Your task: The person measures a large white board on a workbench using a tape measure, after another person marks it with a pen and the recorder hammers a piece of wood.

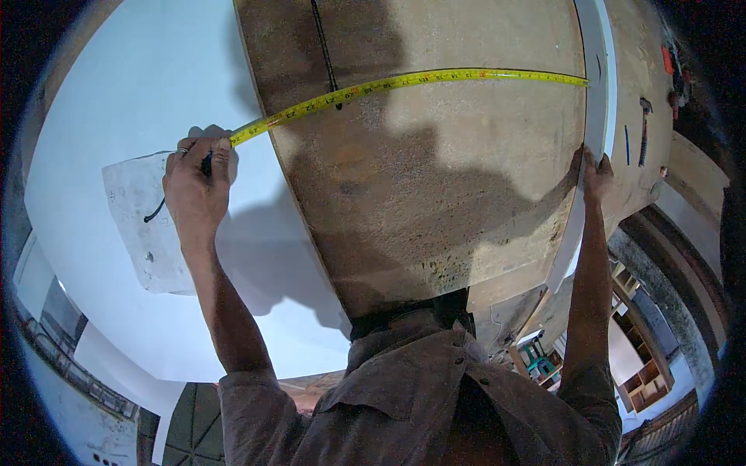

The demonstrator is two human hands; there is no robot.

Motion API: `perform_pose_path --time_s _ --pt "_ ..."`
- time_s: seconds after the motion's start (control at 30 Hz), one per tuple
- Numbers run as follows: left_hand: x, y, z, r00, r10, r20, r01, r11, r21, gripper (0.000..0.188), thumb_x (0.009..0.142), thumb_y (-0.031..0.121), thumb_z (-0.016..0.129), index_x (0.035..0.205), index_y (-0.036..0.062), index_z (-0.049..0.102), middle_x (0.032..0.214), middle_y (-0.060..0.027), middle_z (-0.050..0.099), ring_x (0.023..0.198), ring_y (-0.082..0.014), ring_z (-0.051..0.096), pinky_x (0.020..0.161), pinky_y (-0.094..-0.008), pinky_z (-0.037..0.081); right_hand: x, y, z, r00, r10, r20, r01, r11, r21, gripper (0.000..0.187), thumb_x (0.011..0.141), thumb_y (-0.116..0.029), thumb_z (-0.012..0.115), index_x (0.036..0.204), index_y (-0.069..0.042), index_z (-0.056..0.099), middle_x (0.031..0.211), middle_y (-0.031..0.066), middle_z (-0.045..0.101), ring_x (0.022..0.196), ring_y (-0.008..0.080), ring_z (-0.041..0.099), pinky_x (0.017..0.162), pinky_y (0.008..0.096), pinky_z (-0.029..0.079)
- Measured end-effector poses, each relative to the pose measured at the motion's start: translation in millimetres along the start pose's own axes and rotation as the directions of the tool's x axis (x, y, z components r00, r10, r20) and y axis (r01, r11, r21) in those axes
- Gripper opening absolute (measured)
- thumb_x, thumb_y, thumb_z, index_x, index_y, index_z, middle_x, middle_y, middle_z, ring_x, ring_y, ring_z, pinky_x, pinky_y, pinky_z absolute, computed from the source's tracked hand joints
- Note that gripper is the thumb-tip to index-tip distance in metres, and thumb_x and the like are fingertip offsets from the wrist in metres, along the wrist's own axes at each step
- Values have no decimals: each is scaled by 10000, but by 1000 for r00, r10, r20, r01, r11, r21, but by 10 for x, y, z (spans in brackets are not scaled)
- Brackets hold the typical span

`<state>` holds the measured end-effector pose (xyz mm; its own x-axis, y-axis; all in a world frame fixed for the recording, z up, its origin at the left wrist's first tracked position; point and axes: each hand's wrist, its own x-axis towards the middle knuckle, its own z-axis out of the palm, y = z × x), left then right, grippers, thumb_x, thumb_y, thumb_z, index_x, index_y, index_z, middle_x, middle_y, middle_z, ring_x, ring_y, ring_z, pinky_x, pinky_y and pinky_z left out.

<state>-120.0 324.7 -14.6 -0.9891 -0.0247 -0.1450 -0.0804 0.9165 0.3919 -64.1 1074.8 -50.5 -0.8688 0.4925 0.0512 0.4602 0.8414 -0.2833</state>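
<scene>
A yellow tape measure (pixel 311 103) stretches from my left hand across a rough brown board (pixel 435 171) to a long white strip (pixel 597 93) on the right. My left hand (pixel 198 175) is closed round the tape's near end, and its case is mostly hidden by the fingers. A black strap (pixel 155 210) hangs by that hand, above a worn pale sheet (pixel 144 241) on the large white panel (pixel 140 85). My right hand (pixel 597 180) grips the white strip's edge, below the tape's far end. A thin dark rod or cord (pixel 324 50) passes under the tape.
Right of the white strip, a blue pen-like stick (pixel 627 145) and a dark slim tool (pixel 644 133) lie on another brown surface (pixel 633 70). Red and dark items sit at the far right edge. Wooden shelving (pixel 646 380) and a green chair (pixel 538 361) stand lower right.
</scene>
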Motion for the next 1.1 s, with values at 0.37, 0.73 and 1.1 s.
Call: perform_pose_path --time_s 0.37,0.73,1.1 --pt "-8 -57 28 1000 -5 -24 5 1000 16 273 973 349 626 1032 114 753 1020 -131 702 966 -351 630 858 -457 495 -12 -102 3 998 58 9 -57 996 -69 514 897 -457 742 1158 -16 702 1049 135 744 974 244 695 867 382 515" --pt "1 29 -39 1000 3 25 -4 999 46 298 1015 308 547 1120 92 723 1023 -167 680 939 -386 626 869 -467 486 -26 -129 -21 997 72 0 -72 992 -107 542 883 -494 709 1148 -21 690 1059 210 735 994 358 718 848 433 540" --pt "1 13 -30 999 -15 41 12 997 71 311 1015 338 550 1117 103 726 1064 -140 675 978 -369 619 894 -459 480 11 10 2 998 67 10 -65 992 -106 567 883 -490 739 1171 -5 685 1076 164 738 977 273 708 856 393 528"
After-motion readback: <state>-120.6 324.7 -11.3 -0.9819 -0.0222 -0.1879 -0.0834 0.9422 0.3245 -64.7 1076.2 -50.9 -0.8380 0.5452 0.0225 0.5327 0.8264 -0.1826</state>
